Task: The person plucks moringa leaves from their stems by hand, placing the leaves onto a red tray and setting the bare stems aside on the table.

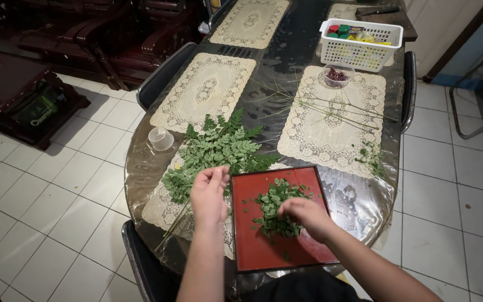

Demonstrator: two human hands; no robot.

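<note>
1. Red lacquered tray [252, 246], square with a dark rim, sits at the near edge of the oval table [286, 50]; a loose heap of picked leaves [275, 210] lies at its middle.
2. Head view, left hand [209, 193]: raised over the tray's left rim, fingers curled in and tips pinched together at the edge of the leafy sprigs [213, 151]. Whether a stem sits in the pinch cannot be told.
3. Right hand [304, 215]: palm down on the tray, fingers bunched and resting on the near side of the leaf heap, closed over some of the leaves.
4. The two hands are apart, with the heap between them.
5. Leafy sprigs lie fanned on the table just beyond the tray, over a lace placemat [331, 112].
6. Stripped bare stems [314, 106] lie across the placemat further off.
7. Small clear cup [160, 138] stands left of the sprigs; white basket [359, 47] and a small bowl [336, 75] sit at the far right.
</note>
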